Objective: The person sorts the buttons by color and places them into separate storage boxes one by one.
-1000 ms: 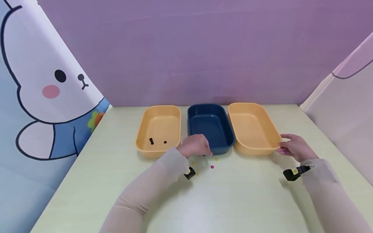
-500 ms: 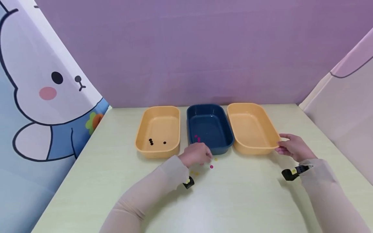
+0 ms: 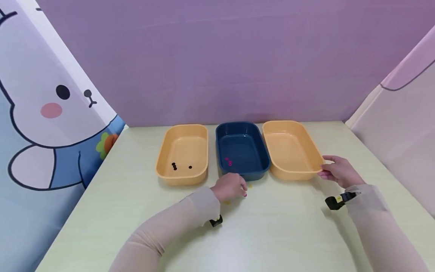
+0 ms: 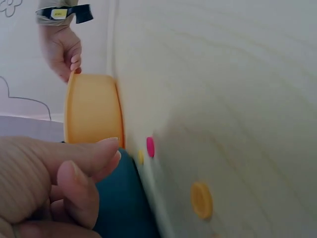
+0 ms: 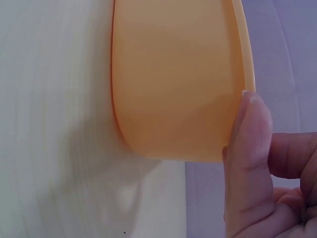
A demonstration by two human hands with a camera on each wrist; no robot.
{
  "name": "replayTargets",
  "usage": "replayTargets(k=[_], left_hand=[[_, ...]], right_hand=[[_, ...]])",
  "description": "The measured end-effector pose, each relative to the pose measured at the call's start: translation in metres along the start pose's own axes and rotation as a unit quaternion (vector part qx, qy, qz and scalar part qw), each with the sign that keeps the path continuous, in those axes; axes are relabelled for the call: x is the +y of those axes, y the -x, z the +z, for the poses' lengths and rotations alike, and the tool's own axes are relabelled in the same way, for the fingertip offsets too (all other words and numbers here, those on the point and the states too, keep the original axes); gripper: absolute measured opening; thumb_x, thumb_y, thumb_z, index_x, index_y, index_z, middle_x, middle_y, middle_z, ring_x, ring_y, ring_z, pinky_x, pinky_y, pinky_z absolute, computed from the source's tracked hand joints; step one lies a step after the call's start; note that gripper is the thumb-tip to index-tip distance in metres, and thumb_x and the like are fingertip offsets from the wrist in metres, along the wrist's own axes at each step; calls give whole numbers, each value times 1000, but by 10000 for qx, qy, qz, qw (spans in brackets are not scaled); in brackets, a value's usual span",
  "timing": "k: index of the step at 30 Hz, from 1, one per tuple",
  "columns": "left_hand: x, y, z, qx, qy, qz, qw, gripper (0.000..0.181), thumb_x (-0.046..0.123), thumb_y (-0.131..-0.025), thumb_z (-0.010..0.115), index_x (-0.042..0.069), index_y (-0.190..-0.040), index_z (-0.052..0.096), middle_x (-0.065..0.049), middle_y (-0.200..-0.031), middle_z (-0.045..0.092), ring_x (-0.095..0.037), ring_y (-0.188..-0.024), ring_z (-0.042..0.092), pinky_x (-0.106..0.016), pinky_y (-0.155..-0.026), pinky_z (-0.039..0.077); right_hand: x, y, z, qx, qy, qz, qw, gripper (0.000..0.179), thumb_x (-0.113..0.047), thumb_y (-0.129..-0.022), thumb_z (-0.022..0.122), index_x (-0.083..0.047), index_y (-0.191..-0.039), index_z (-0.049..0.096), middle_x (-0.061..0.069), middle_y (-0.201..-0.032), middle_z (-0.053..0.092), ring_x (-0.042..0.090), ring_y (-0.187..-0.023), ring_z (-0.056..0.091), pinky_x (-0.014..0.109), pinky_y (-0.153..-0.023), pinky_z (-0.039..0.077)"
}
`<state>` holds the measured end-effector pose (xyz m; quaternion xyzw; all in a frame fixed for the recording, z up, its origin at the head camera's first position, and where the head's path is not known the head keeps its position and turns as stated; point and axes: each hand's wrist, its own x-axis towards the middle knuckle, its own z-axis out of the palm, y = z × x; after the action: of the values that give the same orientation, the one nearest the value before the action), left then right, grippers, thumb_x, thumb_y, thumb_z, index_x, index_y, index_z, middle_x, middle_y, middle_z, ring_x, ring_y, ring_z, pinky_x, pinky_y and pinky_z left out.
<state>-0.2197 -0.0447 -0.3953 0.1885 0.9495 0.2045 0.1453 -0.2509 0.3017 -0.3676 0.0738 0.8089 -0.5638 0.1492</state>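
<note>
My left hand [image 3: 232, 187] hovers over the table just in front of the blue tray [image 3: 242, 175]. In the left wrist view its fingers are loosely bent, with nothing between them. A small pink button-like disc [image 4: 150, 147] lies on the table a little beyond the fingertips. Close by are yellow discs, one large in the left wrist view [image 4: 201, 200] and another near the tray [image 3: 250, 186]. Several pink discs [image 3: 229, 163] lie inside the blue tray. My right hand [image 3: 341, 172] pinches the near right rim of the right yellow tray [image 3: 295, 175].
Left of the blue tray stands another yellow tray [image 3: 183, 181] holding several black discs [image 3: 174, 166]. All the trays sit in a row before a purple backdrop [image 3: 217, 64]. Side panels bound the table [image 3: 278, 230] left and right.
My left hand has drawn back from the blue tray's near edge towards the pink disc on the table. Pink discs in that tray have come into sight. The right hand keeps its hold.
</note>
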Motion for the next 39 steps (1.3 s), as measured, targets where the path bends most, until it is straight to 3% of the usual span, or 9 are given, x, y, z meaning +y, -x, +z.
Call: replayTargets(k=[5, 8, 13, 22, 25, 32, 39], left_hand=[[2, -2, 3, -36, -37, -25, 10000, 9, 23, -83, 74, 23, -92, 76, 9, -108, 68, -14, -104, 59, -31, -83, 47], [2, -4, 5, -97, -101, -30, 9999, 4, 21, -81, 75, 24, -83, 75, 11, -101, 68, -12, -96, 59, -30, -77, 47], [-2, -6, 7, -141, -237, 110, 9996, 10, 18, -79, 76, 25, -72, 72, 15, -87, 65, -9, -84, 56, -29, -69, 45], [-2, -6, 16, 120, -470, 190, 9986, 12, 14, -81, 72, 25, -79, 73, 16, -85, 64, -7, -79, 55, -27, -61, 44], [0, -7, 18, 168, -637, 216, 9976, 12, 13, -82, 70, 26, -81, 71, 14, -83, 63, -9, -78, 54, -27, -59, 43], [3, -8, 17, 156, -764, 364, 9963, 22, 12, -82, 70, 21, -64, 61, 9, -68, 54, -11, -67, 47, -27, -53, 38], [4, -7, 14, 149, -776, 325, 9963, 23, 12, -85, 68, 21, -67, 56, 6, -70, 52, -12, -69, 50, -28, -52, 40]], right_hand=[[-1, 0, 1, 16, -57, 40, 10000, 61, 1, -99, 40, 16, -144, 3, -1, -77, 62, 9, -64, 66, 22, -65, 54], [-1, 0, 1, 46, -3, 14, 10000, 60, 2, -98, 40, 17, -144, 4, -1, -77, 62, 9, -64, 66, 22, -65, 54], [-3, -2, 3, 112, 128, -83, 9998, 59, 3, -97, 41, 18, -142, 6, 0, -77, 60, 8, -63, 65, 22, -64, 54], [-2, 0, 4, 159, 166, 16, 9997, 59, 3, -97, 41, 18, -143, 6, 2, -80, 61, 9, -63, 65, 23, -64, 54], [-2, 0, 4, 151, 109, 49, 9998, 60, 3, -98, 40, 17, -143, 5, 1, -79, 61, 10, -63, 65, 23, -64, 54], [-1, 2, 5, 146, 34, 14, 9999, 60, 3, -97, 40, 18, -143, 5, 0, -78, 61, 9, -63, 65, 23, -64, 54], [-1, 1, 5, 153, 37, -6, 9999, 59, 2, -98, 40, 17, -144, 5, 1, -79, 61, 9, -63, 65, 23, -64, 54]])
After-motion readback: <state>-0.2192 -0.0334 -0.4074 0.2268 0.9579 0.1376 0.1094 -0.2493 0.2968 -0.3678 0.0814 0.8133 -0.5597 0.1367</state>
